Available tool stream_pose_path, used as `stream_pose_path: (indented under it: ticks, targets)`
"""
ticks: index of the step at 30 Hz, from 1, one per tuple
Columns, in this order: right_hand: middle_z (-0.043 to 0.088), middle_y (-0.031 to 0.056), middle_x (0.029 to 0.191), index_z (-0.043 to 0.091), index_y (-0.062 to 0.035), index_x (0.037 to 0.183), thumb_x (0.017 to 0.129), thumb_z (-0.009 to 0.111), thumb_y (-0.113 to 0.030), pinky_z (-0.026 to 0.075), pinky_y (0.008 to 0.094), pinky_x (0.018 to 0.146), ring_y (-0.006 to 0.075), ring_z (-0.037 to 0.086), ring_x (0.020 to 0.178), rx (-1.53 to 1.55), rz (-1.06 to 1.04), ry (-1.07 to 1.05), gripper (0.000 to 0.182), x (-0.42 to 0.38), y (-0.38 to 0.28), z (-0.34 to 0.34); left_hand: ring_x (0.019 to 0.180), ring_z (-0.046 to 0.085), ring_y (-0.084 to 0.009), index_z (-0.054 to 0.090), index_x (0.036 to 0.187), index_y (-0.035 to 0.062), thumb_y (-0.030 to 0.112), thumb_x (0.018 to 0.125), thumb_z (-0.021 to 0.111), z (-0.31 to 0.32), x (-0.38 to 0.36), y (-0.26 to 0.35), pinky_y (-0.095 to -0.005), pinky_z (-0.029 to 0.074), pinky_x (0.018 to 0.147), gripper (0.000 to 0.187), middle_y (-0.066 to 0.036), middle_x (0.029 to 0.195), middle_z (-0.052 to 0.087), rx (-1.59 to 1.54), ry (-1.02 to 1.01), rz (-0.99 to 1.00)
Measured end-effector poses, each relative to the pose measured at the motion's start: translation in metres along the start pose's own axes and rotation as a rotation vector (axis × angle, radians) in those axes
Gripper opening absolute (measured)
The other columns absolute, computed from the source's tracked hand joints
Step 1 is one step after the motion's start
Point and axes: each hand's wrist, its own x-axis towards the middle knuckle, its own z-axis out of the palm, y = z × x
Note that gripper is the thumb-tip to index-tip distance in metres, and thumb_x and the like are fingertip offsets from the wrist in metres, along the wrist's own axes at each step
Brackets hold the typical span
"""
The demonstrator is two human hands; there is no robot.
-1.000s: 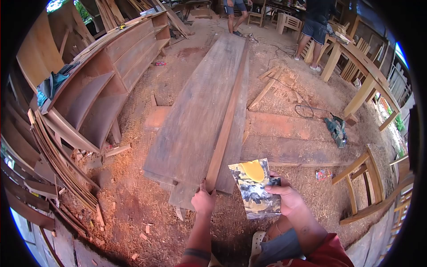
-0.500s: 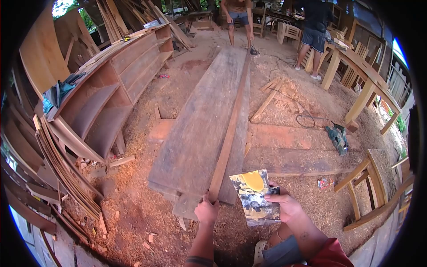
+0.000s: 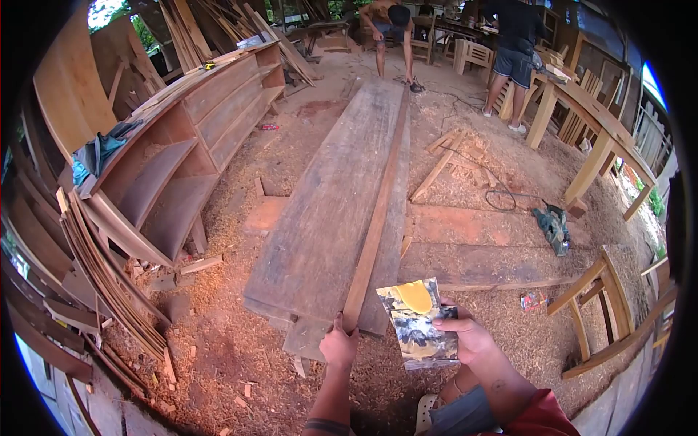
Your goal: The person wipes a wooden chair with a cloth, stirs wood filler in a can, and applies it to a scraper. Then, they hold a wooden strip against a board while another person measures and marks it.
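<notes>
My left hand (image 3: 339, 342) is closed on the near end of a long narrow wooden strip (image 3: 372, 243). The strip runs lengthwise over a wide, dark, weathered plank (image 3: 313, 218). In my right hand (image 3: 471, 336), the thumb lies across a flat, paint-smeared board (image 3: 416, 341), held to the right of the plank's near end. White, black and tan smears cover the board, and a smooth yellow patch (image 3: 415, 296) sits near its upper edge. The fingers behind the board are mostly hidden.
At the plank's far end a person (image 3: 392, 22) bends over, one hand near the strip. Another person (image 3: 512, 58) stands by a wooden table (image 3: 596, 120). Left is a shelf unit (image 3: 174, 156); right are a green power tool (image 3: 552, 229) and a chair frame (image 3: 607, 312). Shavings cover the floor.
The person at the far end has bent lower, head down toward the strip. My hands keep the same holds, and the view has shifted only slightly.
</notes>
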Motion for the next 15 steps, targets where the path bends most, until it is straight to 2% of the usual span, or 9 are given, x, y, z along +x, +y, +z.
stream_pose_path:
  ticks: [6,11,15]
  targets:
    - [0.058,0.0137,0.115,0.038,-0.0014,0.132,0.075,0.059,0.010,0.049,0.0409,0.090,0.0252,0.059,0.106,-0.027,0.008,0.062,0.062,-0.007,-0.004,0.010,0.076,0.066,-0.0350,0.050,0.129,0.0123,0.036,0.074,0.068,-0.003,-0.002,0.005,-0.0444,0.053,0.069,0.063,-0.018,0.092,0.067,0.017,-0.023,-0.022]
    - [0.058,0.0137,0.115,0.037,-0.0015,0.133,0.076,0.059,0.009,0.049,0.0414,0.090,0.0255,0.059,0.106,-0.004,0.003,-0.011,0.062,-0.003,-0.002,0.002,0.077,0.066,-0.0343,0.049,0.130,0.0114,0.035,0.074,0.068,-0.004,-0.002,0.005,-0.0442,0.053,0.070,0.064,-0.018,0.093,0.067,0.007,-0.035,-0.029]
    - [0.058,0.0139,0.115,0.036,-0.0013,0.133,0.076,0.058,0.009,0.049,0.0418,0.090,0.0256,0.059,0.105,-0.004,0.006,-0.001,0.062,-0.001,0.000,-0.005,0.078,0.066,-0.0358,0.053,0.127,0.0127,0.035,0.070,0.070,0.000,-0.001,0.003,-0.0440,0.053,0.072,0.064,-0.019,0.085,0.067,-0.008,-0.011,-0.046]
